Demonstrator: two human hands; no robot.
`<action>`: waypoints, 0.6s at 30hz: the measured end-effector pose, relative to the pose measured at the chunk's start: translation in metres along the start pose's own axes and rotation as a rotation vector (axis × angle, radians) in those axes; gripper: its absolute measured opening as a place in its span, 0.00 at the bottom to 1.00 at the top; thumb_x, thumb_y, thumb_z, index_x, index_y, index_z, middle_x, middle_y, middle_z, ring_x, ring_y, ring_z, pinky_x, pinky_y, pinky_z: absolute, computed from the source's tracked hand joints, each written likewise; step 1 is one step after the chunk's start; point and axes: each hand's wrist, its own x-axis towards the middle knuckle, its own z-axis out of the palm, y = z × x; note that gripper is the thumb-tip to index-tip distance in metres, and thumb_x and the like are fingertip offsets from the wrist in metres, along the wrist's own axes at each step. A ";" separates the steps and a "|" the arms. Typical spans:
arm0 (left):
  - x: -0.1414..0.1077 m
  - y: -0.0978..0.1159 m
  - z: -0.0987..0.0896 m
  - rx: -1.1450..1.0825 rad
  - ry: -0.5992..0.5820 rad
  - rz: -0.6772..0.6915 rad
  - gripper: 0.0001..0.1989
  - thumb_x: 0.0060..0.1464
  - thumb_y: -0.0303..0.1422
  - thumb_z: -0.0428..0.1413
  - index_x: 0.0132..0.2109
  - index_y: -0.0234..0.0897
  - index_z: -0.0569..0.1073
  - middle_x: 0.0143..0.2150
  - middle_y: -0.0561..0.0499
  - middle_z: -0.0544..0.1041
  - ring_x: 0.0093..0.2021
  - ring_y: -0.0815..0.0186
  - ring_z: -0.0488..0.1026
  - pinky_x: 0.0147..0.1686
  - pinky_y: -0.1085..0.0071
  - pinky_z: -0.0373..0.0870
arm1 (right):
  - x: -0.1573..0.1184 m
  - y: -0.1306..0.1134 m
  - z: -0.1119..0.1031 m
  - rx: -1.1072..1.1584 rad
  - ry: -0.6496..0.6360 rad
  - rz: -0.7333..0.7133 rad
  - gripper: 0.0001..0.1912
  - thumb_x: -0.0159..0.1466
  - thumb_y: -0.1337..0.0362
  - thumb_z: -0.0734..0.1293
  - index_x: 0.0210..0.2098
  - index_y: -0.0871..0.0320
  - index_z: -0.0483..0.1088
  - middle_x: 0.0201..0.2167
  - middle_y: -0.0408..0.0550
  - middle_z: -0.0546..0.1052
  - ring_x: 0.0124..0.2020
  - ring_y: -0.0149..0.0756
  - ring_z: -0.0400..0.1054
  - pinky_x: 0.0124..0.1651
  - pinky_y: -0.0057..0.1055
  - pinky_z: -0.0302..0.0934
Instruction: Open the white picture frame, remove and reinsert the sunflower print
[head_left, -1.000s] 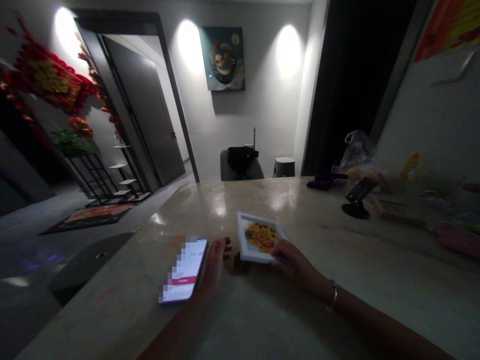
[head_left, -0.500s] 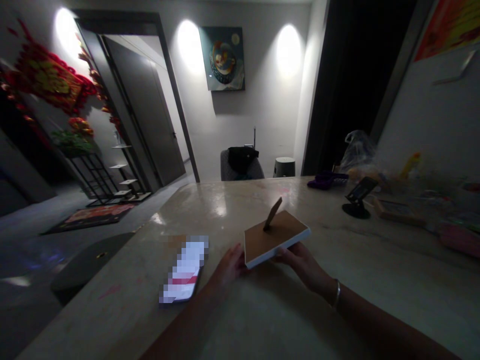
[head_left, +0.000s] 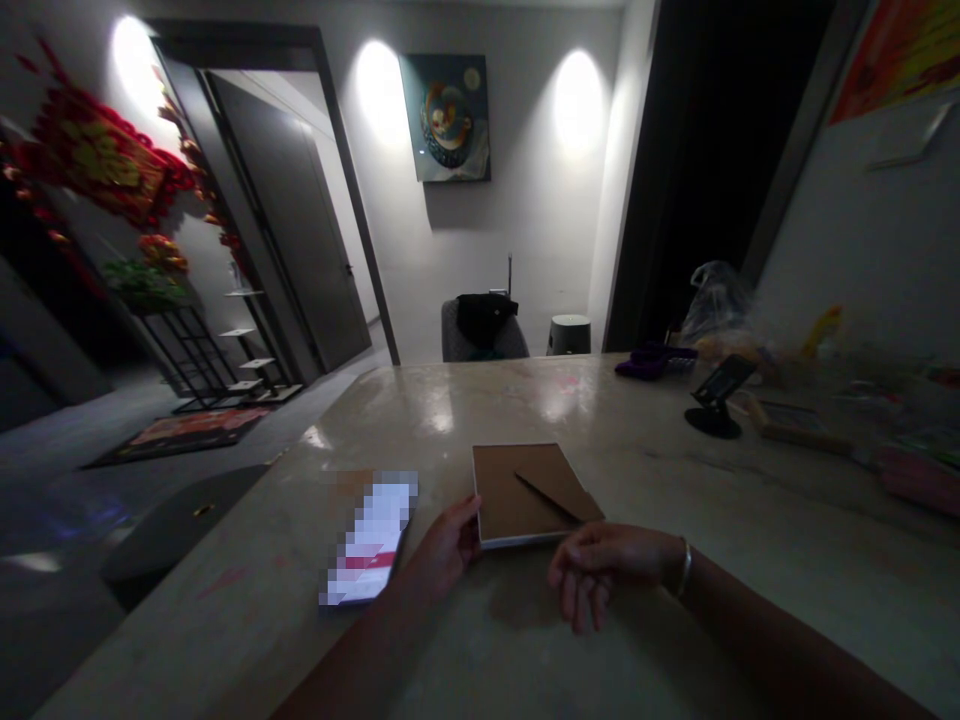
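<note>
A picture frame (head_left: pixel 517 510) with a brown back and pale edges is in front of me, back side up. Its stand leg (head_left: pixel 551 497) shows as a thin dark strip running toward the lower right corner. My left hand (head_left: pixel 454 540) is closed on the frame's left edge, thumb on top and fingers partly hidden. By the near right corner is my right hand (head_left: pixel 589 565), palm turned down and fingers loosely bent and apart; whether it touches the frame or leg I cannot make out. A lit phone (head_left: pixel 369 540), its screen blurred out, lies beside my left forearm.
The pale marble table (head_left: pixel 675 620) spreads around my hands. Toward its right side are a black phone stand (head_left: pixel 716 400), a wooden frame (head_left: pixel 799 425), a purple item (head_left: pixel 652 360) and a clear plastic bag (head_left: pixel 716 305). A chair (head_left: pixel 484 330) stands beyond the far edge.
The picture frame has turned and tipped, so its brown back faces me more. My right hand has let go of its near edge and turned palm down. The left hand now grips the left edge.
</note>
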 end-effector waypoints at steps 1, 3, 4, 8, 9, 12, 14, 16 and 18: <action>0.000 -0.001 0.000 0.008 -0.012 -0.001 0.11 0.50 0.31 0.51 0.41 0.33 0.70 0.38 0.45 0.77 0.41 0.61 0.73 0.38 0.67 0.69 | -0.002 -0.003 0.000 -0.020 0.049 -0.045 0.20 0.56 0.51 0.62 0.36 0.64 0.67 0.27 0.49 0.74 0.26 0.29 0.69 0.26 0.23 0.59; 0.000 -0.003 0.000 -0.004 -0.022 -0.009 0.11 0.49 0.31 0.52 0.41 0.32 0.70 0.38 0.44 0.77 0.42 0.60 0.72 0.40 0.66 0.68 | -0.002 -0.008 -0.004 -0.058 0.276 -0.202 0.18 0.56 0.52 0.62 0.33 0.62 0.67 0.25 0.45 0.72 0.23 0.26 0.66 0.25 0.22 0.57; 0.000 -0.003 0.001 -0.018 -0.020 -0.017 0.11 0.49 0.31 0.52 0.41 0.32 0.70 0.39 0.44 0.77 0.42 0.60 0.72 0.41 0.65 0.68 | -0.001 -0.009 -0.008 -0.091 0.436 -0.283 0.17 0.56 0.52 0.62 0.32 0.62 0.67 0.24 0.43 0.71 0.22 0.25 0.64 0.25 0.22 0.56; -0.002 -0.001 0.003 -0.069 -0.009 -0.052 0.14 0.48 0.29 0.54 0.44 0.33 0.69 0.40 0.44 0.76 0.44 0.59 0.71 0.43 0.65 0.67 | 0.005 -0.006 -0.026 -0.469 1.011 -0.419 0.13 0.56 0.56 0.62 0.32 0.60 0.68 0.29 0.47 0.71 0.30 0.31 0.65 0.32 0.28 0.59; -0.003 0.000 0.003 -0.075 -0.009 -0.055 0.14 0.48 0.29 0.54 0.44 0.33 0.69 0.41 0.44 0.76 0.45 0.59 0.71 0.43 0.65 0.67 | 0.006 -0.002 -0.029 -0.592 1.067 -0.416 0.13 0.55 0.57 0.63 0.35 0.60 0.68 0.33 0.49 0.72 0.34 0.34 0.66 0.36 0.31 0.60; -0.005 0.001 0.006 -0.086 -0.027 -0.062 0.16 0.47 0.30 0.54 0.45 0.32 0.68 0.41 0.43 0.76 0.45 0.58 0.70 0.44 0.64 0.66 | 0.011 0.010 -0.032 -0.878 0.982 -0.408 0.19 0.55 0.60 0.64 0.45 0.58 0.65 0.46 0.53 0.69 0.46 0.40 0.63 0.48 0.39 0.57; -0.006 0.002 0.008 -0.083 -0.055 -0.065 0.17 0.47 0.30 0.55 0.47 0.33 0.68 0.42 0.43 0.75 0.46 0.57 0.70 0.45 0.62 0.66 | 0.014 0.017 -0.028 -1.044 0.942 -0.437 0.21 0.55 0.61 0.64 0.48 0.55 0.64 0.51 0.53 0.65 0.52 0.42 0.58 0.54 0.43 0.52; -0.007 0.003 0.009 -0.074 -0.080 -0.068 0.19 0.46 0.30 0.55 0.48 0.34 0.67 0.43 0.43 0.75 0.47 0.56 0.70 0.45 0.61 0.66 | 0.016 0.021 -0.024 -1.142 0.934 -0.448 0.21 0.56 0.62 0.63 0.50 0.54 0.62 0.53 0.53 0.63 0.53 0.42 0.56 0.55 0.44 0.50; -0.007 0.003 0.009 -0.067 -0.096 -0.067 0.21 0.45 0.28 0.55 0.49 0.36 0.67 0.43 0.44 0.75 0.47 0.56 0.69 0.45 0.59 0.65 | 0.017 0.021 -0.021 -1.184 0.942 -0.438 0.21 0.57 0.63 0.61 0.51 0.55 0.62 0.52 0.53 0.64 0.53 0.41 0.57 0.54 0.44 0.52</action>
